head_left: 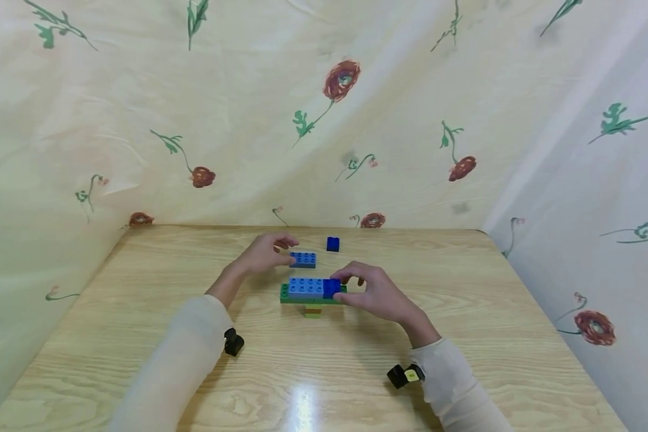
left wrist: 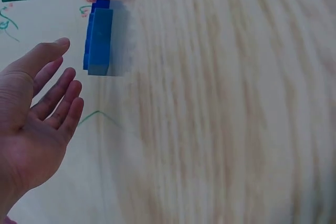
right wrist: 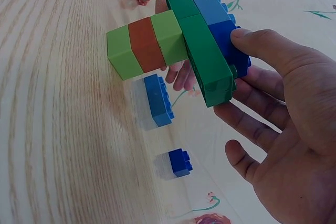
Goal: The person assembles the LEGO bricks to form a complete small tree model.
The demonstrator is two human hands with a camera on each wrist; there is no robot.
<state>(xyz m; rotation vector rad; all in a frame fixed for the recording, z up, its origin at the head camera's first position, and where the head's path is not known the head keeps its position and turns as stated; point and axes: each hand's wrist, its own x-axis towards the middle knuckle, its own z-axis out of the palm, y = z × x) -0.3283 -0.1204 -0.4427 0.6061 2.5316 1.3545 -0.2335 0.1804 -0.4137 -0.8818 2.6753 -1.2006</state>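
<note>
A built toy brick structure stands in the middle of the table. Its column of lime green and orange-red bricks (right wrist: 147, 44) carries a green brick layer (right wrist: 207, 61). On that layer a light blue brick (head_left: 305, 287) and a dark blue brick (head_left: 332, 289) sit side by side. My right hand (head_left: 379, 293) pinches the dark blue brick between thumb and fingers at the structure's right end. Behind the structure lies a loose blue brick (head_left: 305, 260). My left hand (head_left: 264, 253) is beside its left end, fingers loosely extended and holding nothing; the palm shows in the left wrist view.
A small dark blue brick (head_left: 332, 244) lies farther back on the wooden table (head_left: 156, 270). Flower-patterned cloth (head_left: 248, 120) hangs behind the table's back edge and along its sides. A black wrist camera (head_left: 234, 342) sits at the left cuff, another camera (head_left: 397, 376) at the right.
</note>
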